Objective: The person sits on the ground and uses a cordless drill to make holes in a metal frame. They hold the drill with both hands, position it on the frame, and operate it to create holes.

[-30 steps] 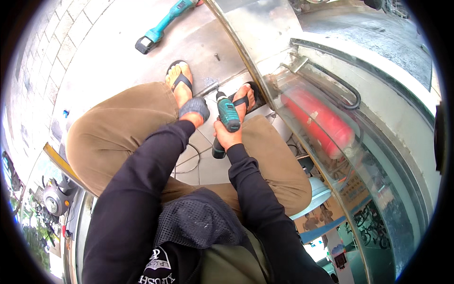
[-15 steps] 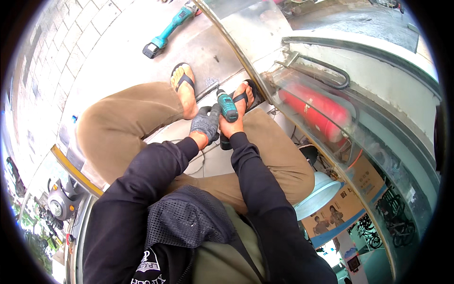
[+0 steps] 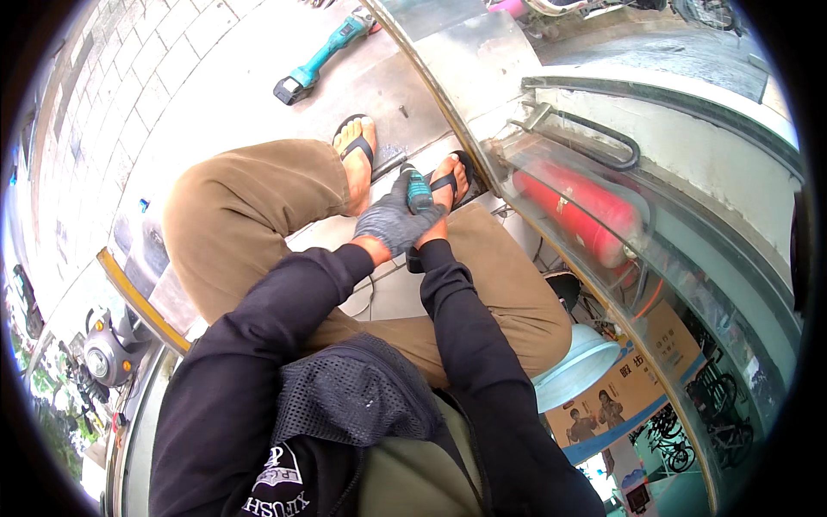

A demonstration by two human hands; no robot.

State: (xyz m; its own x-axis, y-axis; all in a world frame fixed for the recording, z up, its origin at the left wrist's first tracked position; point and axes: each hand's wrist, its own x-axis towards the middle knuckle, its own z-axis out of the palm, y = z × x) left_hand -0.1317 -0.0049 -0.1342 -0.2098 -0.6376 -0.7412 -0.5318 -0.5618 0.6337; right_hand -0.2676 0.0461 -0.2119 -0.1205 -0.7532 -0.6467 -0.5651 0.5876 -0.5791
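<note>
Between my feet, a teal and black cordless drill (image 3: 419, 191) points away from me toward a dark floor track (image 3: 389, 165). My left hand (image 3: 389, 222), in a grey work glove, is closed around the drill's body from the left. My bare right hand (image 3: 438, 227) grips the drill's handle; the glove hides most of its fingers. The drill's tip and whatever it touches cannot be made out. A small screw-like metal piece (image 3: 403, 111) lies on the pale floor beyond my feet.
A teal angle grinder (image 3: 323, 59) with a black battery lies farther off. On the right, a glass panel in a metal frame (image 3: 448, 103) stands before a red fire extinguisher (image 3: 579, 207). Beside my right knee are a light blue basin (image 3: 579, 366) and a cardboard box (image 3: 616, 396).
My left hand has moved up and right, from beside the drill to wrapped around its body. My right hand stays on the handle. The whole view has shifted slightly.
</note>
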